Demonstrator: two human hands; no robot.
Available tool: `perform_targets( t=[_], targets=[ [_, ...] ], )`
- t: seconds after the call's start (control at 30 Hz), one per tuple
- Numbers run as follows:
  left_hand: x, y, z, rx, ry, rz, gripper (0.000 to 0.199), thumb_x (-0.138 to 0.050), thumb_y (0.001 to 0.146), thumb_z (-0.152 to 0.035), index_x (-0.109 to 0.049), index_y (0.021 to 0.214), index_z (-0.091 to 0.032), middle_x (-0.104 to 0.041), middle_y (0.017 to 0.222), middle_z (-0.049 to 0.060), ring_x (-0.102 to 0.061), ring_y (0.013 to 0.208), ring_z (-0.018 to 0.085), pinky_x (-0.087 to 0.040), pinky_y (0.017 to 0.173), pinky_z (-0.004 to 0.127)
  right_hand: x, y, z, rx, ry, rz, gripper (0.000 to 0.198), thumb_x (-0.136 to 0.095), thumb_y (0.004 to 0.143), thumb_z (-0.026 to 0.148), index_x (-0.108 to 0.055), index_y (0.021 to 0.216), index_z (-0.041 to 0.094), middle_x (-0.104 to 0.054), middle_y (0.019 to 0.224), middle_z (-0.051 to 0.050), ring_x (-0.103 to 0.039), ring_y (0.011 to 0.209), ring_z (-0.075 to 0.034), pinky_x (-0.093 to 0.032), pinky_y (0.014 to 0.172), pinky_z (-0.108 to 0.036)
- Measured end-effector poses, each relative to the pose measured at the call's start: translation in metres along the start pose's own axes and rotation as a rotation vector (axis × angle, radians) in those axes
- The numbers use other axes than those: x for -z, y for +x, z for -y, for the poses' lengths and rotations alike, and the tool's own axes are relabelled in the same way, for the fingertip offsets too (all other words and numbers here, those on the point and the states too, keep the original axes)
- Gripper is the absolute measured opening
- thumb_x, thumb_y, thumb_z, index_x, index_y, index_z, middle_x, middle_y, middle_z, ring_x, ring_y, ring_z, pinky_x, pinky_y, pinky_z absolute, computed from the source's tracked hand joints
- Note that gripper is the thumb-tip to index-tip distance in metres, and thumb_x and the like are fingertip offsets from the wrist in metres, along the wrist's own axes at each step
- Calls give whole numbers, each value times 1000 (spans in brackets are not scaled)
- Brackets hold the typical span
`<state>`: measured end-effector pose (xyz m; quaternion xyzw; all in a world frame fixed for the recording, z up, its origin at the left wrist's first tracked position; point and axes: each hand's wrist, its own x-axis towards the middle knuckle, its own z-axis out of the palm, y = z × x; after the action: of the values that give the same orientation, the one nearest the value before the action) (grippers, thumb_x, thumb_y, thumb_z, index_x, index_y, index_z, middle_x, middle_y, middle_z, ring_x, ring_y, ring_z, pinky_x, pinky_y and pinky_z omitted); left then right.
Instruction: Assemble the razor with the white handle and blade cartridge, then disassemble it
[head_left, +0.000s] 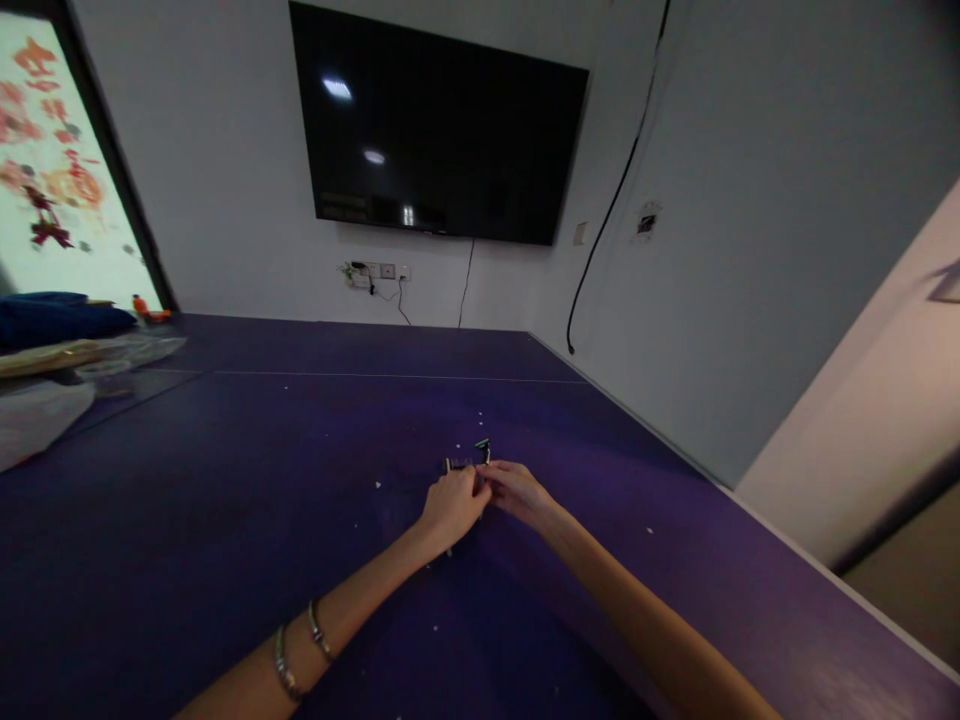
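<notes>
My left hand (452, 508) and my right hand (516, 490) meet over the middle of a purple tabletop (300, 480), fingertips touching or nearly so. Between them rises a small dark piece with a slanted, greenish-edged head (483, 444), shaped like a razor; its lower end is hidden by my fingers. Both hands are closed, with the right thumb and fingers pinching at this piece. Just beyond my left knuckles shows a small dark ribbed piece with a pale end (454, 464), partly covered. Whether my left hand grips that piece or the slanted one is hidden.
Tiny white scraps (378, 485) are scattered over the tabletop. At the far left lie clear plastic bags (139, 350), a dark blue cloth (60, 318) and a small orange object (142, 306). A black cable (609, 215) hangs down the right wall. A television (442, 130) is mounted ahead.
</notes>
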<state>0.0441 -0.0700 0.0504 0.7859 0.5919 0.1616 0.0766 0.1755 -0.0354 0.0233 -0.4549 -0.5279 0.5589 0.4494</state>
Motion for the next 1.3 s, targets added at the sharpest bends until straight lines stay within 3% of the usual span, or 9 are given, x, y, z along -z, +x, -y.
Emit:
perform_targets(
  t=[0.13,0.3,0.43,0.57,0.83,1.1,1.2,1.3],
  targets=[
    [4,-1,-5,-31,-3,1,37,-33,87,-46,-58,86,-18,-66,82,5,-63,79,21,-45,66,29,25,0,2,2,-87,-120,20,-67,65,35,-64,71,16,-61,60,-1,-59,56,-13,-49,54,-24],
    [8,-7,13,-116,15,107,29,-44,82,-42,-60,77,-19,-65,80,4,-62,76,19,-42,62,26,90,1,7,10,-305,-340,17,-63,63,29,-67,70,14,-59,51,0,-57,50,-13,-44,48,-23],
    [9,-12,31,-80,70,147,31,-45,80,-44,-62,76,-18,-66,82,6,-62,75,19,-44,64,28,145,-5,5,20,-581,-518,8,-62,57,22,-67,56,16,-57,44,1,-60,55,-18,-40,49,-23],
    [10,-16,35,-30,189,154,36,-48,77,-48,-64,74,-15,-67,81,10,-63,78,26,-46,66,34,172,-10,-5,31,-799,-598,9,-62,54,19,-70,58,16,-66,57,-4,-63,67,-22,-40,54,-23],
    [2,-17,38,17,238,146,32,-43,81,-37,-66,82,-15,-68,86,11,-64,83,27,-48,69,35,181,-9,-20,3,-1040,-631,15,-60,60,22,-73,66,17,-71,71,-10,-65,71,-23,-41,57,-24],
    [-7,-14,47,57,191,134,31,-40,82,-32,-66,81,-15,-68,86,11,-64,83,25,-48,70,35,179,-15,-14,30,-1054,-612,12,-61,62,23,-72,63,17,-69,69,-11,-64,69,-24,-41,57,-26],
    [-3,-14,47,70,177,112,32,-39,83,-33,-66,79,-15,-68,85,10,-64,82,24,-48,70,33,172,-16,-6,100,-1002,-598,14,-61,64,25,-72,69,18,-69,76,-10,-64,75,-24,-43,63,-27],
    [5,-14,39,62,159,81,34,-37,84,-33,-66,80,-16,-68,85,10,-64,82,23,-47,70,33,148,-11,1,178,-922,-526,16,-59,68,26,-71,76,17,-69,77,-8,-64,75,-21,-45,67,-27]
  ],
)
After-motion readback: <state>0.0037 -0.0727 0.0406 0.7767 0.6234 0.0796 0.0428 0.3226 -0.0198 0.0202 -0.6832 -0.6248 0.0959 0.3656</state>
